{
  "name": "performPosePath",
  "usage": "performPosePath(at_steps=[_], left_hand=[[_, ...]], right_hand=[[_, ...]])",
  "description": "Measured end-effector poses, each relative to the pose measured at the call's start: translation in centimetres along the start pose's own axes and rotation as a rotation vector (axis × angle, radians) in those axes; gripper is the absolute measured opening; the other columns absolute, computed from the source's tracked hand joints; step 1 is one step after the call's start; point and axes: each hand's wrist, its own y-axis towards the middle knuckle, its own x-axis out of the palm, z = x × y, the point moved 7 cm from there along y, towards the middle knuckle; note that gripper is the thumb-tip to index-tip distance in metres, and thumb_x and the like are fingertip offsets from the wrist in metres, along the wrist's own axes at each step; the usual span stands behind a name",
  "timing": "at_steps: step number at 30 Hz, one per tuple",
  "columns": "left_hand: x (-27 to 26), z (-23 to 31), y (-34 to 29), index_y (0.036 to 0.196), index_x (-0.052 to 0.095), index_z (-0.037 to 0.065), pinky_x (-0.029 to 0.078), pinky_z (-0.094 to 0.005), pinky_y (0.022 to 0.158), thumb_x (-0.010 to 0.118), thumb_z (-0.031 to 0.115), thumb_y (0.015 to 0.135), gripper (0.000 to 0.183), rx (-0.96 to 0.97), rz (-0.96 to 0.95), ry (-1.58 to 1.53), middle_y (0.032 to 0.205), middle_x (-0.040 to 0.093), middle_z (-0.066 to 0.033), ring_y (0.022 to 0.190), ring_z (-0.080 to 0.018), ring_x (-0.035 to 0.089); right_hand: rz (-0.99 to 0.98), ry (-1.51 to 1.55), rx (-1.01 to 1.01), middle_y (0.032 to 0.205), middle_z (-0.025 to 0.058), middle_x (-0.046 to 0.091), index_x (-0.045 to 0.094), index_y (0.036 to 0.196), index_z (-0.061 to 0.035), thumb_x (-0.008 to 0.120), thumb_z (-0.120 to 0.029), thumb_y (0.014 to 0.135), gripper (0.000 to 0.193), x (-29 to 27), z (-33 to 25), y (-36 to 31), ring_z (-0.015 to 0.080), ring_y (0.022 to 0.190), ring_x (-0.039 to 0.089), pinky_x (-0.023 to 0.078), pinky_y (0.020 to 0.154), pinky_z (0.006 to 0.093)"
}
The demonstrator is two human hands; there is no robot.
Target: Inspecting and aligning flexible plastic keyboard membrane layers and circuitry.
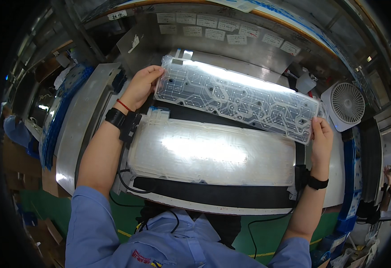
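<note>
Between both hands, above the bench, I hold a clear keyboard membrane [231, 96] printed with silvery circuit traces. It slants, its left end farther from me than its right. My left hand [142, 87] pinches its left edge with thumb and fingers. At the lower right corner my right hand [321, 140] is closed on it the same way. A short tail [187, 55] sticks up from its far left edge. Nearer to me lies a stack of similar clear sheets [213, 154], shining under the light, with blue-tipped tails [158, 112] at its upper left.
The stack rests on a black mat [213, 194] on the bench. A white fan [346, 105] and a spray bottle [306, 82] stand at the far right. Paper labels [215, 35] line the metal back wall. Black cables [135, 190] hang near the front edge.
</note>
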Motion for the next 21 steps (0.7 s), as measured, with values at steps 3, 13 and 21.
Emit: performPosePath(at_steps=[3, 13, 21], left_hand=[[-0.2, -0.1, 0.2, 0.095, 0.060, 0.008, 0.034, -0.0175, 0.056, 0.051, 0.023, 0.096, 0.018, 0.010, 0.007, 0.008, 0.074, 0.055, 0.0058, 0.062, -0.0025, 0.044], [-0.1, 0.2, 0.1, 0.093, 0.061, 0.008, 0.030, -0.0175, 0.054, 0.052, 0.023, 0.096, 0.018, 0.020, 0.003, -0.008, 0.070, 0.049, 0.0079, 0.060, -0.0019, 0.038], [-0.2, 0.7, -0.2, 0.096, 0.060, 0.007, 0.030, -0.0174, 0.051, 0.051, 0.025, 0.097, 0.020, 0.073, -0.050, -0.062, 0.064, 0.048, 0.0060, 0.054, -0.0020, 0.039]], right_hand=[[0.000, 0.012, 0.003, 0.068, -0.0068, 0.053, 0.062, 0.087, -0.0055, 0.052, -0.024, 0.096, 0.023, 0.1, -0.3, -0.1, 0.0004, 0.058, 0.040, 0.029, 0.053, 0.0174], [0.031, 0.091, -0.016, 0.074, -0.0041, 0.057, 0.061, 0.090, -0.0029, 0.050, -0.020, 0.098, 0.021, -0.4, 0.0, 0.1, 0.0012, 0.062, 0.046, 0.036, 0.057, 0.0171], [0.054, 0.083, -0.046, 0.072, -0.0042, 0.056, 0.061, 0.092, -0.0019, 0.054, -0.021, 0.096, 0.020, -1.3, -0.1, 0.0, 0.0016, 0.059, 0.045, 0.035, 0.054, 0.0176]])
